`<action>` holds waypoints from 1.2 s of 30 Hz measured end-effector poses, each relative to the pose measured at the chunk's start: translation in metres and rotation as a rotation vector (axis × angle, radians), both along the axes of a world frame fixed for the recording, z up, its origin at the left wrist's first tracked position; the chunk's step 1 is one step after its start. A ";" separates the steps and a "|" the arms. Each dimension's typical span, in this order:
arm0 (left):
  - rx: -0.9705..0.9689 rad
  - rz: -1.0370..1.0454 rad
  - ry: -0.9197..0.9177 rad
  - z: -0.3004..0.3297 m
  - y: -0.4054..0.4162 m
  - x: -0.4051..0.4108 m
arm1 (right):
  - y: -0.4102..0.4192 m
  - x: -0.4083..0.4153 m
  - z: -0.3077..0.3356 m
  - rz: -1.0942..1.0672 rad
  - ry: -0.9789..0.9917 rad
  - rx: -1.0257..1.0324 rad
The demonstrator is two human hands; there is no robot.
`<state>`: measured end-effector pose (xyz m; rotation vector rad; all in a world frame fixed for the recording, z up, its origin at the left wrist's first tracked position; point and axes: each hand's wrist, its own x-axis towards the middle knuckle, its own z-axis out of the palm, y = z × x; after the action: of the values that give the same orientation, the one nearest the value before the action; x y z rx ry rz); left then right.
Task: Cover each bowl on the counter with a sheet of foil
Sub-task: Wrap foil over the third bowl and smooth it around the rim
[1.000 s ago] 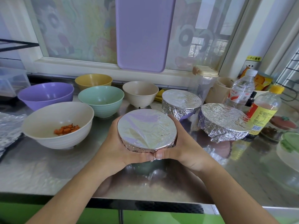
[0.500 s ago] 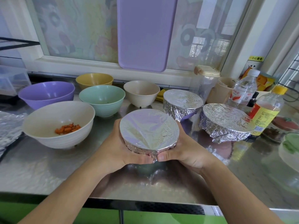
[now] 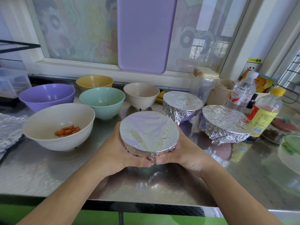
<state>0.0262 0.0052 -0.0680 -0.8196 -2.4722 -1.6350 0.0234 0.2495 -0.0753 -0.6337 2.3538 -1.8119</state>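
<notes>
A foil-covered bowl [image 3: 148, 132] is lifted just above the steel counter [image 3: 48, 172]. My left hand [image 3: 113, 151] and my right hand [image 3: 183, 155] cup it from both sides, thumbs pressing the foil at its near edge. Two more foil-covered bowls stand behind right, one [image 3: 182, 104] and a wider one [image 3: 224, 125]. Uncovered bowls stand to the left: a white one with orange pieces [image 3: 58, 125], a green one [image 3: 102, 101], a purple one [image 3: 47, 96], a yellow one [image 3: 94, 82] and a beige one [image 3: 141, 95]. Loose foil [image 3: 8, 129] lies at the far left edge.
A yellow-capped bottle [image 3: 266, 112] and a water bottle [image 3: 241, 93] stand at the right, with a clear lidded container [image 3: 205, 85] behind. A purple cutting board [image 3: 146, 34] leans on the window. A green-lidded dish [image 3: 290, 143] sits at the far right edge.
Both hands keep holding the foil-covered bowl; the thumbs have drawn closer together at its near edge, pressing the foil. The bowl has barely moved.
</notes>
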 end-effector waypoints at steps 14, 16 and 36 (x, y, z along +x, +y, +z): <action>-0.067 0.128 -0.073 -0.008 -0.005 -0.003 | 0.002 -0.001 0.003 0.029 0.059 0.079; -0.066 0.136 -0.066 -0.008 -0.005 -0.002 | 0.002 -0.002 0.003 0.031 0.055 0.084; 0.011 0.047 -0.088 -0.013 -0.012 0.004 | 0.025 0.001 0.010 0.052 -0.061 0.137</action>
<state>0.0300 -0.0071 -0.0807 -0.6968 -2.5175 -1.7025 0.0243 0.2748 -0.0652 -0.6072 2.3731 -1.6084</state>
